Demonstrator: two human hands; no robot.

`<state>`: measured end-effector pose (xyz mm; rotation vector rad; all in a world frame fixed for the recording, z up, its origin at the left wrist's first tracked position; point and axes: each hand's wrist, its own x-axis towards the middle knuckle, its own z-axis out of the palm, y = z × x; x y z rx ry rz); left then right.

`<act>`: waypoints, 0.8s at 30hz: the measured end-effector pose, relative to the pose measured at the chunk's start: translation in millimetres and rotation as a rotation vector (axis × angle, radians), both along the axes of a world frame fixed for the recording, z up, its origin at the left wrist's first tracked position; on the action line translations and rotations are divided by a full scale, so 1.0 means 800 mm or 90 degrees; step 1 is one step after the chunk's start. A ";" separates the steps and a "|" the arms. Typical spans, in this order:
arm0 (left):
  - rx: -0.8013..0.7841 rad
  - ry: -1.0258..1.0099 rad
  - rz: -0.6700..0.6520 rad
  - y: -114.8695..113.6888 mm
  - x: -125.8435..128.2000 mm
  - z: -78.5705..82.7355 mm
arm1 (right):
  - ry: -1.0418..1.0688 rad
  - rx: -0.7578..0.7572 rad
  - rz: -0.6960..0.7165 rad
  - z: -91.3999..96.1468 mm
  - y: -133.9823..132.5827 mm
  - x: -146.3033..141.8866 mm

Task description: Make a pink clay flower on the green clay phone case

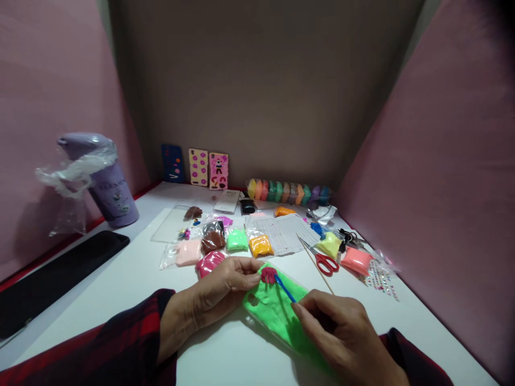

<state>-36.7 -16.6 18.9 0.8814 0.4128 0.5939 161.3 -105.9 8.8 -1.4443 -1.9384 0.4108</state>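
Observation:
A phone case point(277, 305) covered in bright green clay lies tilted between my hands, its top edge toward the far side. My left hand point(219, 289) grips its upper left edge between thumb and fingers. Near that thumb, a dark pink clay piece point(269, 275) with finger-like ridges sits on the green. In my right hand point(341, 321) is a slim blue modelling tool point(285, 288), pinched like a pen, with its tip touching the pink piece. The lower part of the case is hidden behind my right hand.
Bags of clay, among them orange point(261, 245), light green point(237, 239) and pink point(210, 262), lie beyond my hands. Red-handled scissors point(326, 264) and a wooden stick point(322, 276) are at right. A purple tumbler point(112, 187) and black phone-like slab point(60, 279) stand left.

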 end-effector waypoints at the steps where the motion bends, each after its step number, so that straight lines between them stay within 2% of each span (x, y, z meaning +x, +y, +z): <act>1: 0.000 -0.001 0.001 0.000 0.000 0.000 | -0.001 -0.008 -0.001 0.001 0.000 0.000; 10: 0.000 0.010 0.005 0.000 -0.001 0.000 | 0.058 -0.046 -0.020 0.005 -0.002 0.000; 24: 0.010 0.014 0.008 0.000 -0.001 0.000 | 0.041 -0.046 -0.009 0.002 0.000 0.003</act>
